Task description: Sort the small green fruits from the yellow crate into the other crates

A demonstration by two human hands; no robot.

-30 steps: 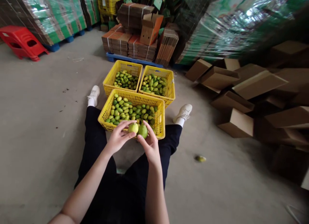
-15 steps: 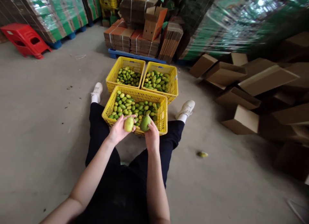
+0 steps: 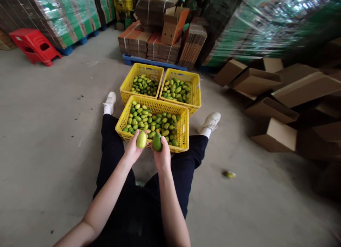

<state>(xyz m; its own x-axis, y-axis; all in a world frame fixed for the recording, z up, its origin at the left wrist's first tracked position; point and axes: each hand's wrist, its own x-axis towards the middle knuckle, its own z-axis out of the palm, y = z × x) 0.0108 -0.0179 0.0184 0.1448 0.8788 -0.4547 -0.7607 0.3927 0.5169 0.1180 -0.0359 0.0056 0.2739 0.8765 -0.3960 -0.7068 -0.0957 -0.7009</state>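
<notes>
My left hand [image 3: 134,150] is closed around a yellow-green mango [image 3: 141,139], its smooth side facing up. Just beside it, my right hand [image 3: 163,156] grips a dark green mango [image 3: 157,142]. Both hands hover over the near rim of the front yellow crate [image 3: 186,133], between my spread legs. Many green and yellowish mangoes [image 3: 144,118] lie inside that crate. Some fingertips are hidden behind the fruit.
Behind stand two more yellow crates, a left one [image 3: 123,87] and a right one [image 3: 197,94], both holding mangoes. A loose mango [image 3: 229,174] lies on the floor at right. Open cardboard boxes [image 3: 277,135] pile up at far right; a red stool [image 3: 36,44] stands left.
My right hand has come left, nearer to my left hand, and the dark green mango has turned in its grip. Both hands sit slightly lower against the crate. The whole view has shifted a little.
</notes>
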